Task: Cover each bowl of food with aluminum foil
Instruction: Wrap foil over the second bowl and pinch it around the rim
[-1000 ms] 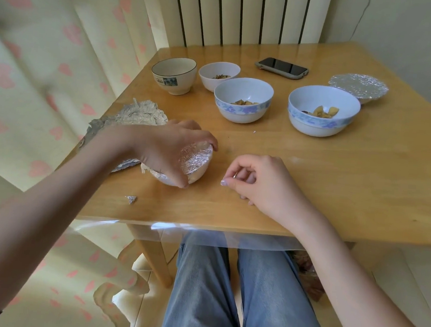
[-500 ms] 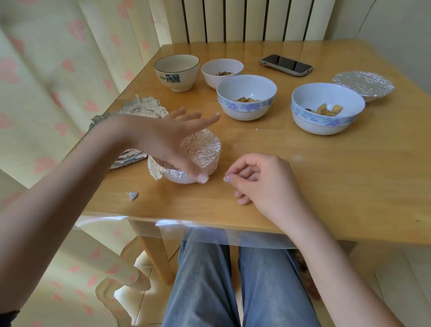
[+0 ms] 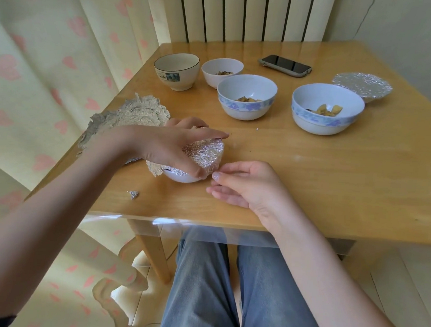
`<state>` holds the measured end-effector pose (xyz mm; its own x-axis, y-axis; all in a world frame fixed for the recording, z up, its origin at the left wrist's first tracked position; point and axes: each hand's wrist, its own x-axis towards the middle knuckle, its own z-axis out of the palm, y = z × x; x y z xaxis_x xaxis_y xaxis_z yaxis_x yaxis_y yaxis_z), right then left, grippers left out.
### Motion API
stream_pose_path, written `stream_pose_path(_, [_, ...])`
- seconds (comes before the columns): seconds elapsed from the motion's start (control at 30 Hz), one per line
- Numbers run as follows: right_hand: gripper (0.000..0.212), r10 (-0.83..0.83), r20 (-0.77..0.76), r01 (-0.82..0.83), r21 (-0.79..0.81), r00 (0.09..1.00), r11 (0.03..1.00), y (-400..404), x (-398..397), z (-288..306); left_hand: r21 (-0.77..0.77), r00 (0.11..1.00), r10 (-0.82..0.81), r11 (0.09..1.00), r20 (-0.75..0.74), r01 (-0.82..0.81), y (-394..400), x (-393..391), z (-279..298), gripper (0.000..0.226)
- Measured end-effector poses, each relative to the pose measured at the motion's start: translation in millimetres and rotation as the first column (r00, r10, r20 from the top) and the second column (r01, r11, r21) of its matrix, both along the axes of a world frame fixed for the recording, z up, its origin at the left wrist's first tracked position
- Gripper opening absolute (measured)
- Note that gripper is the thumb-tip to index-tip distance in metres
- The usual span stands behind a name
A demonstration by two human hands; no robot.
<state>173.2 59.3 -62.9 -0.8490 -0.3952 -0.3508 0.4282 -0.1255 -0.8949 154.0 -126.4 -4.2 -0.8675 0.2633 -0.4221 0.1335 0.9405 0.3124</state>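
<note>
At a wooden table (image 3: 310,186), a person crimps aluminum foil (image 3: 205,152) over a small white bowl (image 3: 179,178) at the near left edge. The left hand (image 3: 169,146) arches over the bowl, fingers curled round its rim and gripping the foil; the right hand (image 3: 246,186) lies just beside it, fingers loosely extended, fingertips touching the foil's edge and holding nothing. Pressing the foil flat under the rim all round, flap included, should seal it best. Two blue-banded bowls (image 3: 326,118) behind await covering; one foil-covered bowl (image 3: 362,86) sits far right
</note>
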Motion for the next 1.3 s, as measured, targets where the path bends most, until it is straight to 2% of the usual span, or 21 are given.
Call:
stream_pose_path(0.1, [0.017, -0.05, 0.039, 0.053, -0.087, 0.998, 0.995, -3, -1, -1, 0.016, 1.0, 0.016, 1.0, -0.027, -0.015, 2, 2, -2, 0.091])
stream_pose_path(0.17, [0.017, -0.087, -0.021, 0.085, -0.073, 0.996, 0.994, -6, 0, -3, 0.023, 0.999, 0.029, 0.999, -0.036, -0.028, 2, 3, -2, 0.093])
stream_pose_path(0.23, [0.019, -0.133, -0.25, 0.159, 0.088, 0.959, 0.983, -6, -1, -8, 0.019, 0.997, 0.055, 0.998, -0.056, -0.054, 3, 3, -2, 0.092])
stream_pose_path(0.27, [0.021, -0.133, -0.392, 0.218, 0.179, 0.91, 0.959, -6, -2, -10, 0.01, 0.994, 0.082, 0.997, -0.071, -0.082, 4, 4, -2, 0.091])
stream_pose_path(0.33, [0.024, -0.109, -0.543, 0.281, 0.245, 0.832, 0.928, -4, -3, -10, -0.013, 0.98, 0.164, 0.986, -0.112, -0.166, 10, 5, -3, 0.085])
stream_pose_path(0.4, [0.027, -0.082, -0.564, 0.262, 0.247, 0.822, 0.933, -3, -2, -10, -0.051, 0.959, 0.251, 0.964, -0.134, -0.26, 18, 6, -3, 0.082])
stream_pose_path(0.5, [0.031, -0.012, -0.541, 0.191, 0.276, 0.841, 0.942, -4, 2, -12, -0.137, 0.928, 0.359, 0.919, -0.101, -0.371, 28, 4, 1, 0.088])
stream_pose_path(0.63, [0.036, 0.041, -0.494, 0.116, 0.283, 0.868, 0.952, -5, 9, -15, -0.246, 0.925, 0.377, 0.893, -0.049, -0.377, 32, 4, 11, 0.096])
stream_pose_path(0.73, [0.04, 0.049, -0.48, 0.109, 0.295, 0.876, 0.949, -4, 9, -16, -0.251, 0.92, 0.391, 0.89, -0.009, -0.38, 31, 9, 16, 0.105])
stream_pose_path(0.83, [0.034, 0.036, -0.474, 0.12, 0.295, 0.88, 0.948, -2, 9, -17, -0.215, 0.958, 0.288, 0.935, 0.0, -0.281, 17, 12, 19, 0.117])
stream_pose_path(0.97, [0.034, 0.032, -0.474, 0.129, 0.303, 0.88, 0.944, 0, 9, -18, -0.219, 0.998, -0.04, 0.975, 0.053, 0.05, -8, 4, 22, 0.138])
stream_pose_path(1.07, [0.033, 0.035, -0.466, 0.122, 0.304, 0.884, 0.945, 1, 11, -17, -0.221, 0.981, -0.181, 0.956, 0.064, 0.19, -3, -2, 16, 0.134])
stream_pose_path(1.17, [0.032, 0.044, -0.469, 0.116, 0.307, 0.882, 0.945, 1, 11, -18, -0.206, 0.975, -0.224, 0.953, 0.009, 0.221, 4, -4, 6, 0.114])
stream_pose_path(1.3, [0.022, 0.072, -0.493, 0.126, 0.356, 0.867, 0.926, 1, 14, -19, -0.183, 0.985, -0.14, 0.976, -0.103, 0.12, 8, -4, 2, 0.095])
